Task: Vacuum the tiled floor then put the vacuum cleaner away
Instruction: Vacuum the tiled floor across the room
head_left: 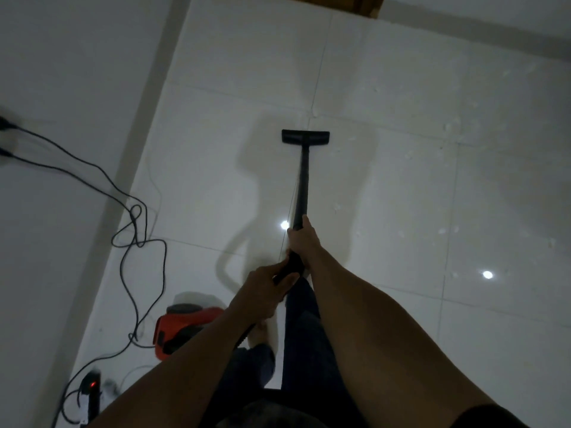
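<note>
1. At your far left, two dark plugs (4, 126) sit on the wall (61, 57). They are too blurred to make out further.
2. Black cables (133, 217) trail down from them and loop over the floor beside the grey skirting (148, 103).
3. Low on the left, a power strip (91, 393) with a lit red switch lies on the floor, with cable coiled around it.
4. The red vacuum cleaner body (182, 327) rests on the tiles just left of your legs. Your left forearm partly hides it.
5. Your left hand (262, 290) has its fingers curled round the black handle (289, 268) at the near end of the wand.
6. The wand (301, 186) runs straight away from you to the flat black floor head (305, 138). The head lies on the tiles, just short of a grout line.
7. Your right hand (304, 242) sits just ahead of the left one, with its fingers wrapped tight round the wand.
8. To your right, the glossy white tiled floor (401, 186) shows scattered pale specks (448, 128). There are also two round light reflections (487, 274).
</note>
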